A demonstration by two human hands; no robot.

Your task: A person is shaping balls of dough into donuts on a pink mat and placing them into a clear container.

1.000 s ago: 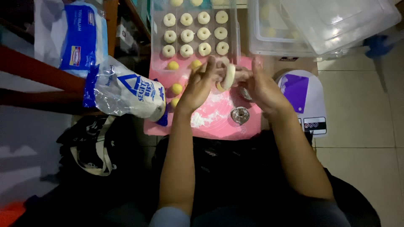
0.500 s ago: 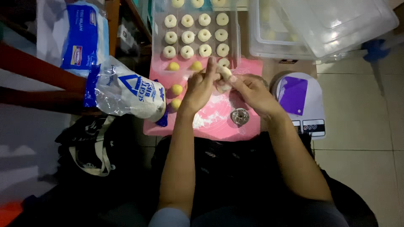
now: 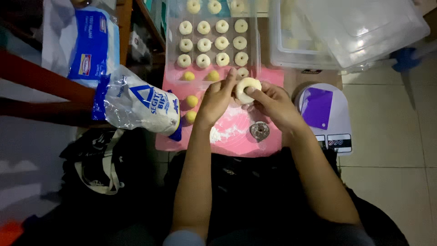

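Note:
Both hands meet over a pink mat point(image 3: 268, 146). My right hand point(image 3: 273, 104) and my left hand point(image 3: 217, 98) pinch a pale ring of dough point(image 3: 247, 88) between their fingertips, held just above the mat. Behind it a clear tray point(image 3: 172, 75) carries rows of several shaped dough rings point(image 3: 204, 45). A few yellow dough balls point(image 3: 192, 100) lie on the mat's left side. A small round metal cutter point(image 3: 260, 130) rests on the mat near my right wrist, beside a patch of white flour point(image 3: 221, 133).
A clear flour bag with blue print point(image 3: 136, 102) lies left of the mat, another blue and white bag point(image 3: 88, 43) behind it. A white kitchen scale point(image 3: 334, 139) with a purple scraper point(image 3: 317, 107) is at right. Clear plastic containers point(image 3: 346, 32) stand at back right. A dark bag point(image 3: 95, 164) lies lower left.
The hands have drawn closer together around the dough ring and turned it, so its hole now faces up.

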